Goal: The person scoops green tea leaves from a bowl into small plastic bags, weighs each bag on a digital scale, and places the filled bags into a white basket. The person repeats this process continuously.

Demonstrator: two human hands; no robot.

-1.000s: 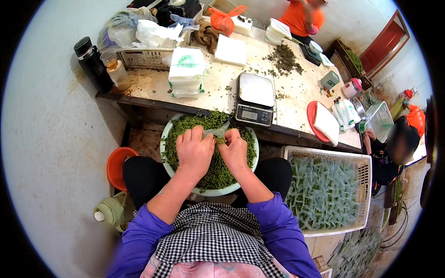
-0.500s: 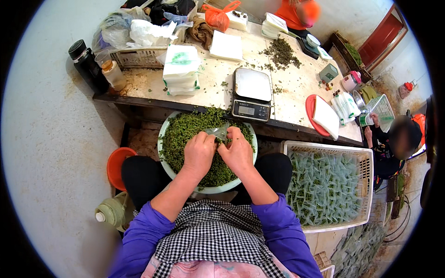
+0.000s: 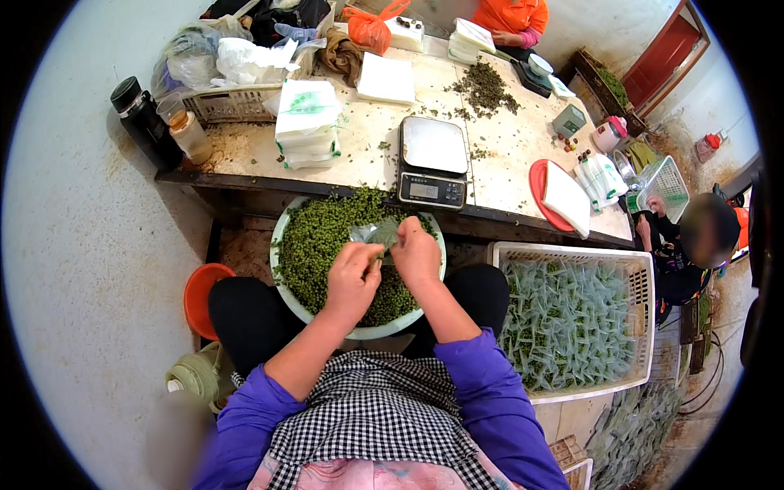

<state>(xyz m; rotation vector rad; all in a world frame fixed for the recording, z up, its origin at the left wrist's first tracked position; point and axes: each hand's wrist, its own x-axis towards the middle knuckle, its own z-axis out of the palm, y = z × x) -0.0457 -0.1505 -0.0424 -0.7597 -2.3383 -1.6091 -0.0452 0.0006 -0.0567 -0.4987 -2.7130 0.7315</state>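
A pale round basin (image 3: pixel 295 305) heaped with small green berries on stems (image 3: pixel 314 237) rests between my knees. Above the heap, my right hand (image 3: pixel 417 255) pinches one side of a small clear plastic bag (image 3: pixel 372 233). My left hand (image 3: pixel 353 279) is lower, its fingers closed at the bag's near edge; how much lies inside the bag is hard to make out. Just beyond the basin, a digital scale (image 3: pixel 434 147) with a bare steel plate sits at the table's edge.
To my right, a cream plastic crate (image 3: pixel 643 314) holds many filled clear bags (image 3: pixel 563 322). An orange bucket (image 3: pixel 200 298) is at my left. On the table (image 3: pixel 359 184) stand stacked bags (image 3: pixel 306 122) and a black flask (image 3: pixel 145 122). Two other people sit at the far side and right.
My left hand has drawn down and back from the bag's top, while my right hand has risen slightly. The bag now shows more spread out between them. The whole view has shifted a little.
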